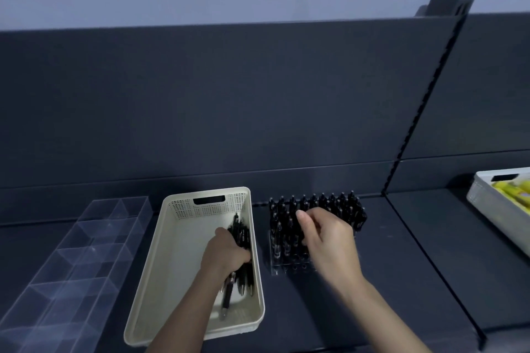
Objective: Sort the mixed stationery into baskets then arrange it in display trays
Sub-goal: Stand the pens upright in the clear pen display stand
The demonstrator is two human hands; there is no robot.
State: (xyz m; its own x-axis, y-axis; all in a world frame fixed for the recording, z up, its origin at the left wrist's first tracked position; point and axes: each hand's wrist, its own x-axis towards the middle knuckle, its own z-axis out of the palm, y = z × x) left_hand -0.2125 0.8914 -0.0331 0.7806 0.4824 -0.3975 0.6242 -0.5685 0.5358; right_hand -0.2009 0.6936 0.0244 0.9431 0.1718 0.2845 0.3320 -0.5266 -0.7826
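A cream plastic basket [175,255] sits on the dark shelf and holds a bunch of black pens [243,238] along its right wall. My left hand [226,255] is inside the basket, fingers curled round that bunch. To the right stands a clear display tray [276,269] filled with several upright black pens [324,203]. My right hand [327,241] hovers over the tray's front rows with fingers bent; whether it holds a pen cannot be told.
A clear acrylic divided tray [83,255] lies at the left. A white basket [493,206] with yellow items stands at the far right, beyond a shelf divider. A dark back panel rises behind everything.
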